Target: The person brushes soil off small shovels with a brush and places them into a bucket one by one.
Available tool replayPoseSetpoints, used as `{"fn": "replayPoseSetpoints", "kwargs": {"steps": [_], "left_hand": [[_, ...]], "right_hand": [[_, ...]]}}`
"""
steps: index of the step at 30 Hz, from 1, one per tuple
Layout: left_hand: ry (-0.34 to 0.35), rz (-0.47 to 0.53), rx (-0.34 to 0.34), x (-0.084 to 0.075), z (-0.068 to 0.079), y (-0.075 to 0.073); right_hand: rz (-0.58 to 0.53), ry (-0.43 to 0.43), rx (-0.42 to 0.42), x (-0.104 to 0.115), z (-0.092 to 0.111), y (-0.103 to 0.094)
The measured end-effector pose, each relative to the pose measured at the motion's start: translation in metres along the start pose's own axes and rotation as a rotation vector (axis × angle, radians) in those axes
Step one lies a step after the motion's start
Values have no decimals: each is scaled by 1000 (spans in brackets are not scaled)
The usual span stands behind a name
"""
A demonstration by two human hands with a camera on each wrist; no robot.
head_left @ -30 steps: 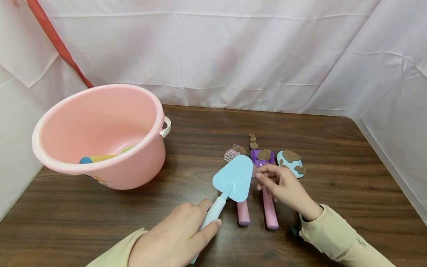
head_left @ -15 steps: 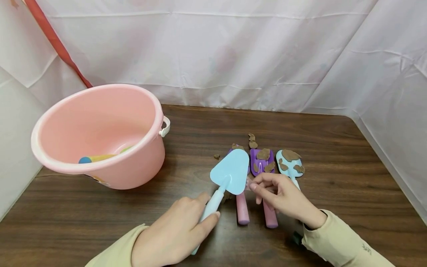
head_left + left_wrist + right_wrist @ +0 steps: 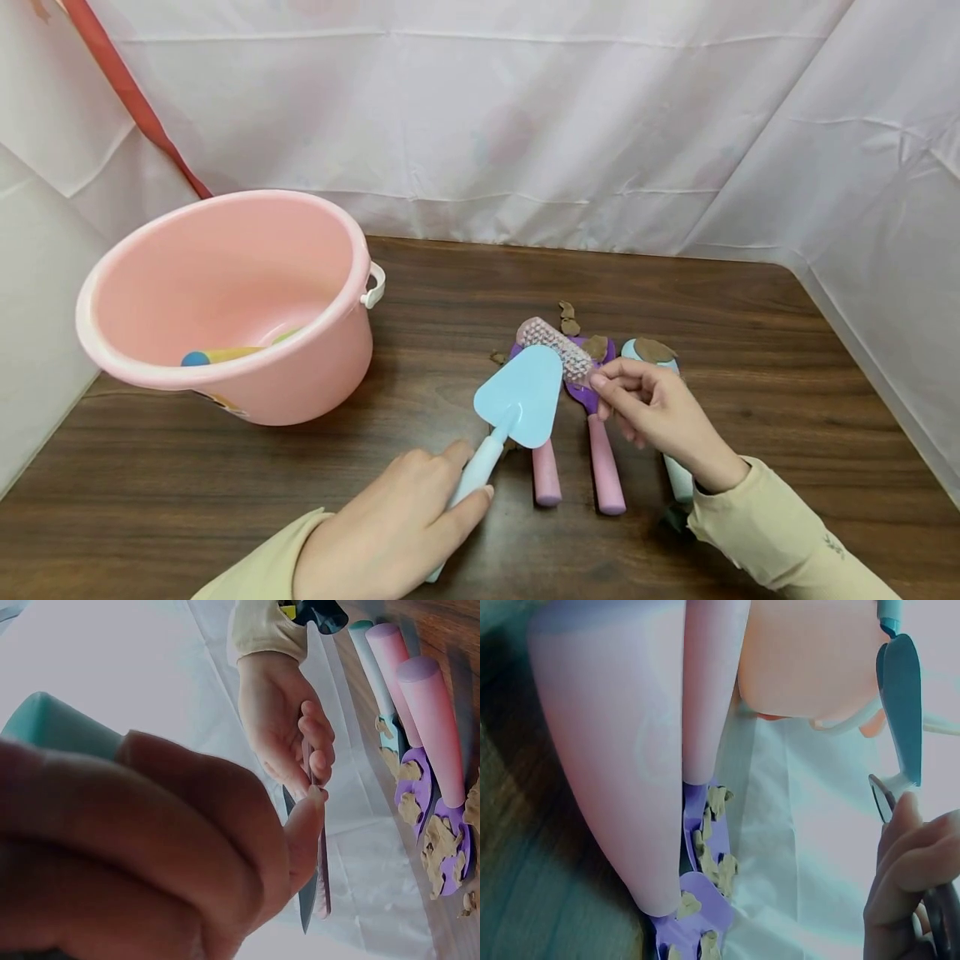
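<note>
My left hand (image 3: 382, 525) grips the handle of a light blue trowel (image 3: 517, 396), its blade raised over the tools on the table. In my right hand (image 3: 663, 412), thumb and fingers pinch the end of a flat pink strip with rows of small pale studs (image 3: 576, 360); its exact kind is unclear. The strip's far part lies just behind the trowel blade; contact cannot be told. Below are two purple shovels (image 3: 450, 851) with pink handles (image 3: 546, 475) and a light blue shovel (image 3: 678, 479), partly hidden by my right hand. Brown clay-like pieces (image 3: 441, 838) cling to the shovels.
At left stands a pink bucket (image 3: 330, 367) with a blue-and-yellow object (image 3: 217, 357) and something green inside. Loose brown crumbs (image 3: 568, 319) lie on the wooden table (image 3: 450, 283) behind the shovels. White curtains (image 3: 465, 125) surround the table.
The strip was mostly hidden behind the trowel and now shows up and right of the blade. My right hand moved slightly right and up. The left hand stays nearly in place.
</note>
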State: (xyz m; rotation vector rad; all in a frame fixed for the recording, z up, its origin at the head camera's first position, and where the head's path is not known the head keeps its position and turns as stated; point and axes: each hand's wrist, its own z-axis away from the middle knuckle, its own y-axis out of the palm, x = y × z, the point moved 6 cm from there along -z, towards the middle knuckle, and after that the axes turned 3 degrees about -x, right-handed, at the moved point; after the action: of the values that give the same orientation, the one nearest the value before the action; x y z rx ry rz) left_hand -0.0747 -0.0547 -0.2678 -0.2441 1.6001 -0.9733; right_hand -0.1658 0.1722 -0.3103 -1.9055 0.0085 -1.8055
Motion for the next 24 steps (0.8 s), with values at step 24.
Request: {"fn": "replayPoseSetpoints", "kwargs": {"steps": [24], "left_hand": [[-54, -37, -70, 0, 0, -12]], "right_hand": [[526, -358, -315, 16, 13, -4]]}}
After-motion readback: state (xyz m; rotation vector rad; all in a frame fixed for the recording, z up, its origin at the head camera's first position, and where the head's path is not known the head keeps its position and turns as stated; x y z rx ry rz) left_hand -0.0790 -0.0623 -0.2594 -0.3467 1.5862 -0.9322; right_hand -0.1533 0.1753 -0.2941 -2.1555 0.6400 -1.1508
